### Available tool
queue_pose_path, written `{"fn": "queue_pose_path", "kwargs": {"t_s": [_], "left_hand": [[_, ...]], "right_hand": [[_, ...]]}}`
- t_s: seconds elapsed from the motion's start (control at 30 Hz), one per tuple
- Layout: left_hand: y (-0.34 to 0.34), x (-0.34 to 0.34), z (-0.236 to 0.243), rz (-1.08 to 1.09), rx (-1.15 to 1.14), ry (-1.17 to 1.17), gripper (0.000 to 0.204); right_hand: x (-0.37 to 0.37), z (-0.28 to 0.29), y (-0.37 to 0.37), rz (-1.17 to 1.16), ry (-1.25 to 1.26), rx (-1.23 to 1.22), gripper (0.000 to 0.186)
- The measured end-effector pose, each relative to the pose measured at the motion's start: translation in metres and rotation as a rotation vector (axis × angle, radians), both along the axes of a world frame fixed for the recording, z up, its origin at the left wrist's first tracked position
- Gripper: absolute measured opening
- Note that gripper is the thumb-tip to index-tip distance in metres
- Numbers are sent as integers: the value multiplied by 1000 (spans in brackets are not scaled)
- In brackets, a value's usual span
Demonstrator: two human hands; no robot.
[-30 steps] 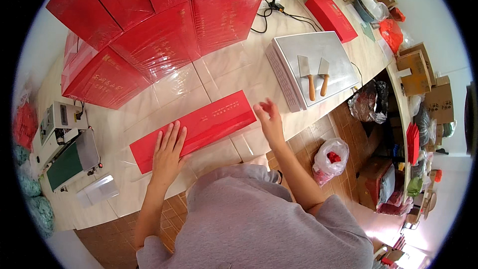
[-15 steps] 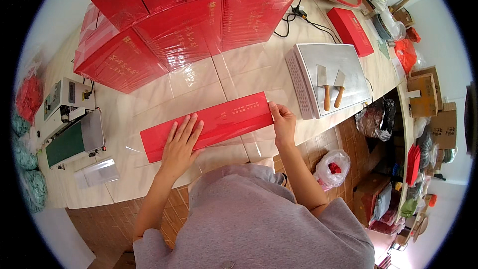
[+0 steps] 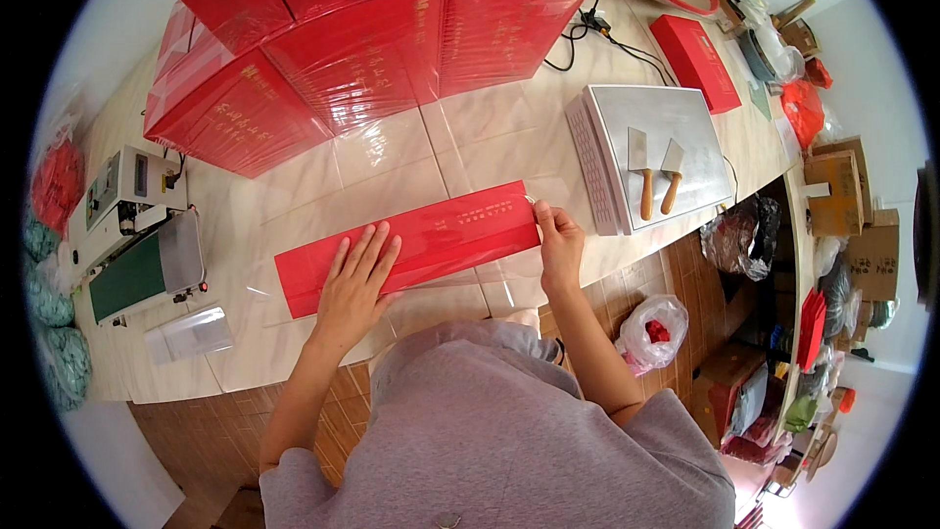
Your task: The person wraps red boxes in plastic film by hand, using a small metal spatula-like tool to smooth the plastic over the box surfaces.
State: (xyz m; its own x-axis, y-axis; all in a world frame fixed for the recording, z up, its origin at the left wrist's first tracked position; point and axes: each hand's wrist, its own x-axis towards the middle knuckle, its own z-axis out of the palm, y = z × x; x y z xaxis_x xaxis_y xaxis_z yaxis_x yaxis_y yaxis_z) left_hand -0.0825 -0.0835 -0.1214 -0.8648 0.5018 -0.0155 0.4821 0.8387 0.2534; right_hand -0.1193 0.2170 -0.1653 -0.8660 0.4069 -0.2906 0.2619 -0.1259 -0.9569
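Observation:
A long flat red box (image 3: 431, 235) lies slanted on the table in front of me, with a sheet of clear plastic film (image 3: 460, 279) around it that reaches past its edges. My left hand (image 3: 357, 274) rests flat on the box's left part, fingers stretched out. At the right end of the box, my right hand (image 3: 561, 245) has its thumb and forefinger pinched together on the film's edge. How much film sits between those fingertips is hard to make out.
Shrink-wrapped red boxes (image 3: 372, 49) are stacked at the back. Right of my hands stands a metal-topped unit (image 3: 676, 127) bearing two wooden-handled scrapers (image 3: 646, 186). A machine with a green belt (image 3: 142, 279) is at left, near a clear plastic piece (image 3: 191, 335). Another red box (image 3: 695, 64) lies farther right.
My right hand has shifted very slightly at the box's end, and the film there lies a little differently. The left hand stays in place on the box.

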Motion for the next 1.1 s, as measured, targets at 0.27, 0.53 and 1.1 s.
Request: {"fn": "queue_pose_path", "kwargs": {"t_s": [0.27, 0.53, 1.1], "left_hand": [[1, 0, -2, 15, -15, -20, 86], [0, -3, 7, -21, -4, -13, 81], [-10, 10, 19, -37, 146, 140, 18]], "right_hand": [[23, 7, 58, 661, 109, 504, 38], [23, 43, 64, 674, 390, 805, 15], [-57, 89, -27, 1160, 681, 1044, 65]]}}
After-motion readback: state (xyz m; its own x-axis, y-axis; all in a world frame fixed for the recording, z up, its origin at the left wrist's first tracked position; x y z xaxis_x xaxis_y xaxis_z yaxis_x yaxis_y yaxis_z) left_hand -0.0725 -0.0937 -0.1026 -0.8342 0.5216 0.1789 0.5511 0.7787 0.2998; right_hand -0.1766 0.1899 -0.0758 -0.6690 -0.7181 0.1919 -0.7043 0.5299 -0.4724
